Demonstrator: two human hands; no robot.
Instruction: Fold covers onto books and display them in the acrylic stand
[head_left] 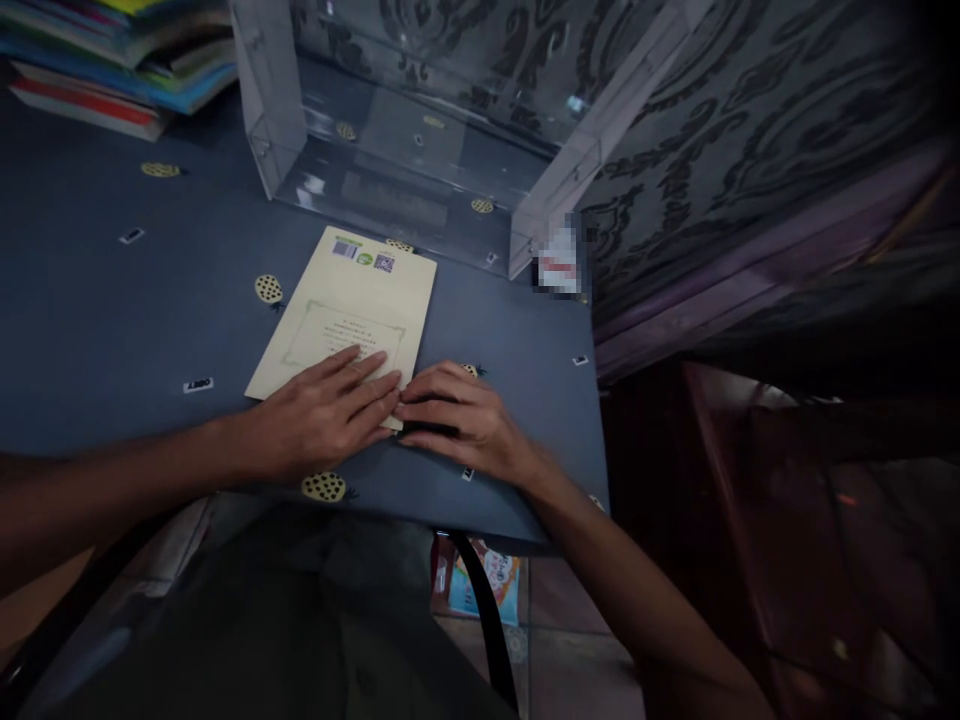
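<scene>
"Blue and pineapple-printed, the surface (150,320) carries a thin, cream-covered paper book (360,300). How does it lie?"

"Flat, its long axis near to far, far end leaning right."

"Which hand is nearer?"

"Neither; both touch it. The left hand (330,405) covers its near right part, fingers slightly spread; the right hand (472,415), curled, meets the near right corner, the book stretching away far-left. Whether it pinches there, one cannot tell."

Booklet (375,285): lower part hidden beneath left fingers (366,370); print (349,332) too small to read.
Books (120,65): cut off by top edge.
White object (559,262): pixelated, unidentifiable.
</scene>
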